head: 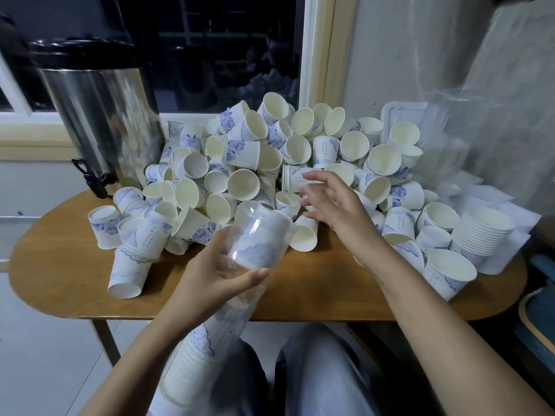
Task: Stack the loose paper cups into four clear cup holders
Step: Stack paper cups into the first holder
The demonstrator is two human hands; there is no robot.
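In the head view, the clear cup holder (258,235) is being gripped near its open mouth by the left hand (216,274), with fingers and thumb curled round it. It is being held tilted, its mouth just above the near edge of the wooden table (60,265). Its lower part, filled with nested cups (192,355), is running down toward the lap.

The right hand (333,202) is being stretched over the pile of loose paper cups (246,163). Its fingers are spread and loose and nothing is being held, though the fingertips are blurred. A cup lying on its side just beyond them is seemingly being reached for.

For this step to be done well, a single cup is best taken by its rim and turned to match the way the stack lies. The holder's mouth should be held steady and angled toward the incoming hand, so the thin wall is not being crushed. A ready-nested stack (477,238) is standing at the right.
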